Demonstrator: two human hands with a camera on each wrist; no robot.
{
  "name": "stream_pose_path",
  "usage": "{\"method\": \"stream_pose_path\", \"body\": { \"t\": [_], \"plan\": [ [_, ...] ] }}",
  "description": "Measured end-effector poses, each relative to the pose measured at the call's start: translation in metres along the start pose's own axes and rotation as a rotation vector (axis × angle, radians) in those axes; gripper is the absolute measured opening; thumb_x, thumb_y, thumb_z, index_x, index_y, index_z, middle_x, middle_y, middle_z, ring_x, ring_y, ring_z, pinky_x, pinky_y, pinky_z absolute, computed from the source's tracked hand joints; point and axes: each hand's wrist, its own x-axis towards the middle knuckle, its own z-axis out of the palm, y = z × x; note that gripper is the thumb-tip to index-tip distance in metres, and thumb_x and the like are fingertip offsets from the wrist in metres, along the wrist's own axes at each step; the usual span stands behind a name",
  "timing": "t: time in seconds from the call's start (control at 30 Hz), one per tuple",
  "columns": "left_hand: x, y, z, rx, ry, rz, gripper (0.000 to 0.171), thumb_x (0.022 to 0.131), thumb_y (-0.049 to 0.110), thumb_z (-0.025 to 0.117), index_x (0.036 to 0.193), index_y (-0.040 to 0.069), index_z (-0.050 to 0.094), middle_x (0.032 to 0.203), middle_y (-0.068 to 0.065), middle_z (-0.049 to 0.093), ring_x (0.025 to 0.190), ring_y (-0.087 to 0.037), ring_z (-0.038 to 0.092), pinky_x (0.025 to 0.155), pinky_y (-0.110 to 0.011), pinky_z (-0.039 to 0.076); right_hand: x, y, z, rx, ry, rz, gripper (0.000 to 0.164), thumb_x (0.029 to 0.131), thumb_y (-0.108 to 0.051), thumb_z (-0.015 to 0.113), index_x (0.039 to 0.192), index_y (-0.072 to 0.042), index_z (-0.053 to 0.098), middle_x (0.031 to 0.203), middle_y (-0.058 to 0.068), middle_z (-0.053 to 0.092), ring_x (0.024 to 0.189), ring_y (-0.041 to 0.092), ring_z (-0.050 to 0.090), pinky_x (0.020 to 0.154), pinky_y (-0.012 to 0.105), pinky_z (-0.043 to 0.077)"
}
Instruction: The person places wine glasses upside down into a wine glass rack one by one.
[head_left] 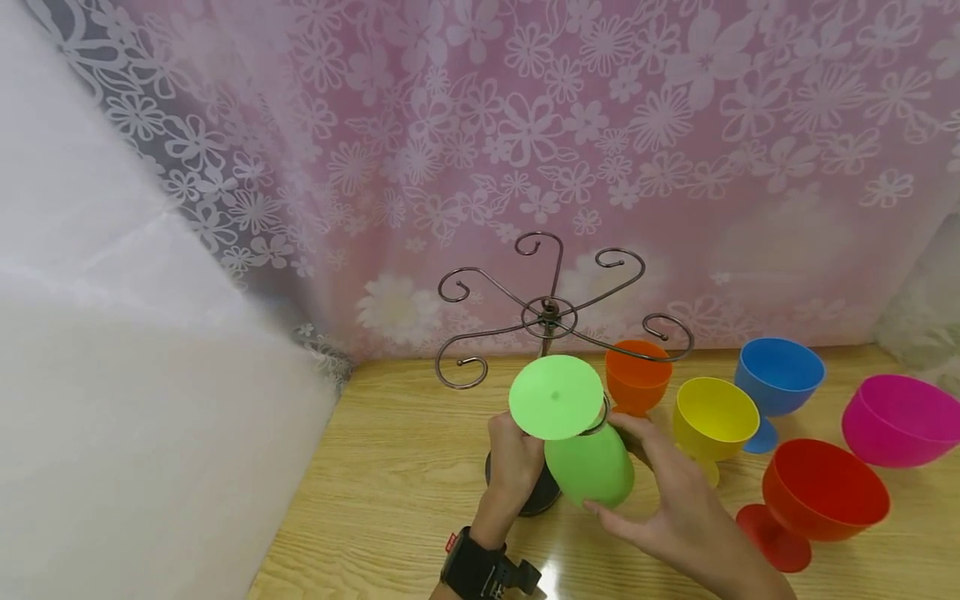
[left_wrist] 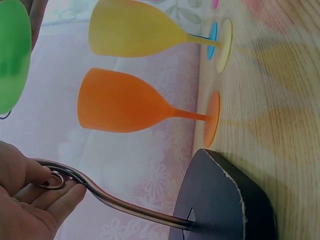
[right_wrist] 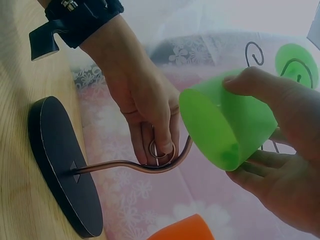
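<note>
My right hand (head_left: pixel 686 508) holds a green plastic goblet (head_left: pixel 588 471) upside down, thumb on one side of the bowl and fingers on the other. The goblet's round foot (head_left: pixel 555 398) is uppermost, close to a curled hook of the metal glass rack (head_left: pixel 550 317). In the head view I cannot tell whether its stem sits in that hook. Lower down, my left hand (right_wrist: pixel 147 110) grips the rack's bent post (right_wrist: pixel 117 165) by a small ring, seen in both wrist views. The rack's flat black base (right_wrist: pixel 60 165) stands on the table.
Right of the rack several goblets stand upright: orange (head_left: pixel 637 375), yellow (head_left: pixel 716 417), blue (head_left: pixel 780 375), red (head_left: pixel 825 492) and pink (head_left: pixel 900 421). Other curled arms spread from the rack's top. A floral curtain (head_left: pixel 600 150) hangs behind the wooden table (head_left: pixel 390 483); a white sheet (head_left: pixel 150 375) covers the left.
</note>
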Motion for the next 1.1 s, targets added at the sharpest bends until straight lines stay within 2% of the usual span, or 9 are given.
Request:
{"method": "stream_pose_path", "body": {
  "t": [0.07, 0.17, 0.43, 0.6, 0.7, 0.8, 0.97, 1.03, 1.1],
  "plan": [
    [-0.0003, -0.0001, 0.0000, -0.008, -0.007, 0.009, 0.018, 0.096, 0.001, 0.068, 0.079, 0.006, 0.069, 0.064, -0.001, 0.065, 0.060, 0.003, 0.051, 0.053, -0.012, 0.045, -0.0001, -0.0001, 0.0000, 0.016, -0.010, 0.001, 0.108, 0.060, -0.012, 0.100, 0.151, -0.016, 0.041, 0.140, -0.002, 0.055, 0.119, 0.025, 0.064, 0.089, 0.048, 0.057],
    [-0.0009, -0.0007, -0.0002, -0.008, -0.015, 0.014, 0.016, 0.096, 0.002, 0.069, 0.081, 0.006, 0.071, 0.065, -0.002, 0.067, 0.060, 0.002, 0.053, 0.055, -0.013, 0.048, -0.0006, -0.0002, 0.0002, 0.031, -0.019, 0.009, 0.109, 0.059, -0.010, 0.101, 0.150, -0.016, 0.041, 0.140, -0.003, 0.055, 0.121, 0.026, 0.063, 0.091, 0.045, 0.056],
    [-0.0002, -0.0029, 0.0001, -0.074, 0.023, -0.044, 0.018, 0.102, 0.004, 0.062, 0.098, 0.009, 0.079, 0.064, 0.000, 0.067, 0.048, 0.004, 0.045, 0.042, -0.012, 0.034, 0.0006, 0.0043, 0.0014, 0.093, 0.034, 0.027, 0.107, 0.055, -0.003, 0.100, 0.145, -0.005, 0.041, 0.141, 0.006, 0.056, 0.121, 0.037, 0.063, 0.099, 0.013, 0.042],
    [0.0008, -0.0036, 0.0012, -0.075, 0.032, -0.035, 0.018, 0.103, 0.009, 0.062, 0.101, 0.009, 0.080, 0.070, -0.001, 0.073, 0.050, 0.004, 0.050, 0.042, -0.013, 0.037, 0.0012, 0.0058, 0.0027, 0.087, 0.035, 0.048, 0.105, 0.059, -0.008, 0.101, 0.144, -0.004, 0.040, 0.140, 0.009, 0.057, 0.122, 0.038, 0.063, 0.097, 0.011, 0.042],
    [0.0006, -0.0037, 0.0019, -0.075, 0.031, -0.026, 0.019, 0.103, 0.009, 0.062, 0.096, 0.009, 0.079, 0.064, -0.001, 0.069, 0.047, 0.005, 0.049, 0.040, -0.013, 0.037, 0.0016, 0.0056, 0.0033, 0.107, 0.019, 0.047, 0.108, 0.063, -0.012, 0.101, 0.150, -0.009, 0.037, 0.145, 0.006, 0.054, 0.126, 0.036, 0.061, 0.100, 0.014, 0.042],
    [0.0003, -0.0039, 0.0023, -0.066, 0.029, -0.023, 0.020, 0.103, 0.006, 0.061, 0.093, 0.008, 0.078, 0.060, 0.000, 0.065, 0.047, 0.005, 0.045, 0.040, -0.012, 0.035, 0.0024, 0.0049, 0.0036, 0.112, -0.001, 0.053, 0.111, 0.067, -0.015, 0.099, 0.156, -0.017, 0.032, 0.150, 0.002, 0.049, 0.129, 0.033, 0.059, 0.101, 0.025, 0.048],
    [-0.0015, -0.0037, 0.0017, -0.083, 0.024, -0.011, 0.019, 0.103, 0.006, 0.061, 0.101, 0.008, 0.079, 0.073, -0.002, 0.073, 0.055, 0.003, 0.059, 0.046, -0.013, 0.046, 0.0023, 0.0034, 0.0044, 0.106, -0.049, 0.103, 0.106, 0.073, -0.022, 0.096, 0.157, -0.017, 0.032, 0.151, 0.004, 0.050, 0.127, 0.032, 0.060, 0.095, 0.051, 0.054],
    [-0.0021, -0.0030, 0.0009, -0.094, 0.021, -0.012, 0.019, 0.103, 0.006, 0.061, 0.105, 0.008, 0.080, 0.080, -0.003, 0.076, 0.060, 0.001, 0.064, 0.050, -0.014, 0.049, 0.0018, 0.0028, 0.0044, 0.111, -0.070, 0.122, 0.101, 0.076, -0.028, 0.094, 0.156, -0.016, 0.033, 0.149, 0.004, 0.051, 0.128, 0.033, 0.059, 0.095, 0.054, 0.054],
    [-0.0025, -0.0026, 0.0002, -0.092, 0.020, -0.017, 0.019, 0.103, 0.005, 0.061, 0.105, 0.008, 0.080, 0.077, -0.004, 0.075, 0.057, 0.000, 0.062, 0.049, -0.013, 0.048, 0.0017, 0.0025, 0.0035, 0.125, -0.088, 0.129, 0.100, 0.077, -0.033, 0.092, 0.156, -0.018, 0.032, 0.151, 0.004, 0.049, 0.131, 0.033, 0.057, 0.097, 0.054, 0.053]
  ]
}}
